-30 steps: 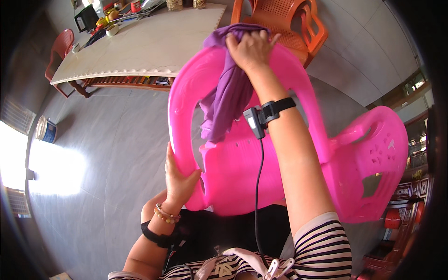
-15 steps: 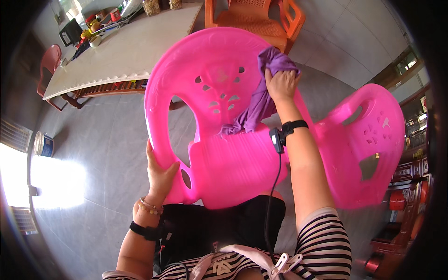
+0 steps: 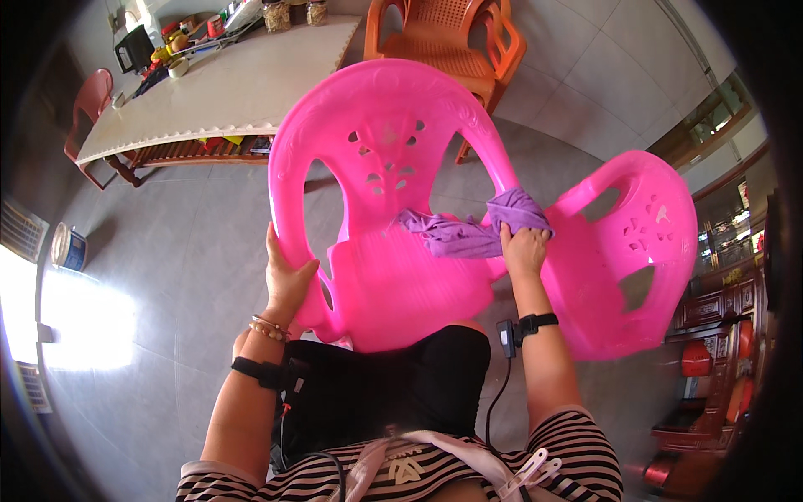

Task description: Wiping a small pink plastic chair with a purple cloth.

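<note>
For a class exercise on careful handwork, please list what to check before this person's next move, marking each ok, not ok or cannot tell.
1. Left hand gripping the near pink chair: ok.
2. Right hand holding the purple cloth: ok.
3. Cloth gathered wholly in that hand: not ok; a loose end stretches over the seat.
4. Second pink chair not touching the first: cannot tell.
5. Near chair's feet steady: cannot tell; hidden.

Both forearms (image 3: 549, 368) extend forward, right fingers (image 3: 525, 236) curled
</note>
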Tool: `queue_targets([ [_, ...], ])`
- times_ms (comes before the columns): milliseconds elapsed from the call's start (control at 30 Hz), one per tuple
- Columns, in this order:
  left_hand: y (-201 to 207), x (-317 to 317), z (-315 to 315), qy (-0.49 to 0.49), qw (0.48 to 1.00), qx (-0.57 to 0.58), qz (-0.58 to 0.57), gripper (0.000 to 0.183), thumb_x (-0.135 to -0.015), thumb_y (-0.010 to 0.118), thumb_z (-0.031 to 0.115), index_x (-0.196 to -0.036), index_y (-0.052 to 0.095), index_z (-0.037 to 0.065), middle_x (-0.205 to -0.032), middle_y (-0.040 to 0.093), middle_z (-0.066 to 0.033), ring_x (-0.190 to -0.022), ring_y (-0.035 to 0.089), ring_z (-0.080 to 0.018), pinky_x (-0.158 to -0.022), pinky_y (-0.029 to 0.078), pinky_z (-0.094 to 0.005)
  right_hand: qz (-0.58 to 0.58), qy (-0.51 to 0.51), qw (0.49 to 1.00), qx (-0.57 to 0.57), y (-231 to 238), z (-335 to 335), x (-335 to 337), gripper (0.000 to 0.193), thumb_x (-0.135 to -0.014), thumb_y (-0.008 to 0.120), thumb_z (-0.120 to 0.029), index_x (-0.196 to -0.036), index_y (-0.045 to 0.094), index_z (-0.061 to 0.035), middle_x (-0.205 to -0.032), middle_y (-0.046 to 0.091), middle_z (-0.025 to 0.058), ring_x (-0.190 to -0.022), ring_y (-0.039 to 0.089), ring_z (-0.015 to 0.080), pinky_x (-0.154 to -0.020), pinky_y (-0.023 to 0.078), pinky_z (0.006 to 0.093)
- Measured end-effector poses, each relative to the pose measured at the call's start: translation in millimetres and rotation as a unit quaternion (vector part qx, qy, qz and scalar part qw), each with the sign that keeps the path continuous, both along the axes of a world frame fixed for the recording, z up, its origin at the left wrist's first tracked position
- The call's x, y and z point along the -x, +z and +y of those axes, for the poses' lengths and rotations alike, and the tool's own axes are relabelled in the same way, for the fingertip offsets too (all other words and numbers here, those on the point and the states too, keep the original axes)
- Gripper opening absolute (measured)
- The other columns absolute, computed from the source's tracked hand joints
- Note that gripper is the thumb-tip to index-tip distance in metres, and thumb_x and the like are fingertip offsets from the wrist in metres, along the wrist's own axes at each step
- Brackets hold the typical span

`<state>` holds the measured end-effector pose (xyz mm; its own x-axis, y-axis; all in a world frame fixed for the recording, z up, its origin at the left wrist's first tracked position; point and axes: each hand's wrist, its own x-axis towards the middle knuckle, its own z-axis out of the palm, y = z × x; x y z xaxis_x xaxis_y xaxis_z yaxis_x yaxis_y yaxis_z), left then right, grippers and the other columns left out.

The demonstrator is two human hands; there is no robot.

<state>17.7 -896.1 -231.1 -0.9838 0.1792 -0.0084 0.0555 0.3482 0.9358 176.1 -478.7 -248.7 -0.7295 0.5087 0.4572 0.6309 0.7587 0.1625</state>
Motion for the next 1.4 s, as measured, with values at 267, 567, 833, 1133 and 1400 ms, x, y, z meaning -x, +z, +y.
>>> queue_targets([
  [267,-5.8,2.3,3.8,-0.001,1.000,-0.007,0.000,0.100,-0.070,0.070,0.009,-0.152,0.013,0.008,-0.113,0.061,-0.0199,-0.097,0.064,-0.0330,-0.081,0.055,-0.0403,0.155,0.072,0.980,0.100,-33.8,-14.0,-24.1,0.039,-0.093,0.055,-0.024,-0.118,0.057,0.0064,-0.125,0.054,0.0312,-0.120,0.048,0.0466,-0.106,0.034,0.0514],
  [567,-8.7,4.6,-5.2,0.005,1.000,0.000,0.006,0.100,-0.069,0.068,0.008,-0.152,0.013,0.009,-0.119,0.058,-0.0202,-0.103,0.062,-0.0327,-0.084,0.054,-0.0410,0.388,0.309,0.828,0.262,43.8,-83.2,202.8,0.026,-0.096,0.049,-0.017,-0.102,0.062,0.0042,-0.105,0.062,0.0280,-0.100,0.057,0.0470,-0.090,0.043,0.0513],
  [833,-3.8,6.0,0.9,-0.012,1.000,0.000,-0.015,0.098,-0.070,0.067,0.005,-0.152,0.013,0.009,-0.122,0.055,-0.0185,-0.105,0.060,-0.0305,-0.085,0.054,-0.0398,0.222,0.148,0.945,0.191,28.5,-193.2,309.3,0.045,-0.094,0.047,-0.032,-0.079,0.068,0.0052,-0.083,0.065,0.0333,-0.084,0.064,0.0451,-0.091,0.040,0.0586],
  [1133,-7.6,8.9,13.0,-0.026,1.000,-0.006,0.002,0.098,-0.071,0.068,0.006,-0.152,0.014,0.009,-0.123,0.053,-0.0166,-0.106,0.059,-0.0281,-0.085,0.054,-0.0383,0.326,0.135,0.931,0.088,16.2,-84.9,277.8,0.040,-0.094,0.048,-0.037,-0.107,0.066,-0.0024,-0.108,0.066,0.0216,-0.116,0.054,0.0413,-0.100,0.028,0.0703],
  [1400,-6.3,6.8,7.3,-0.018,0.999,-0.027,-0.012,0.092,-0.073,0.067,-0.001,-0.151,0.018,0.007,-0.123,0.050,-0.0118,-0.103,0.056,-0.0214,-0.084,0.053,-0.0341,0.178,0.281,0.938,0.099,17.9,-101.5,268.1,0.031,-0.088,0.053,-0.025,-0.112,0.065,-0.0090,-0.112,0.066,0.0181,-0.113,0.056,0.0392,-0.102,0.024,0.0715],
])
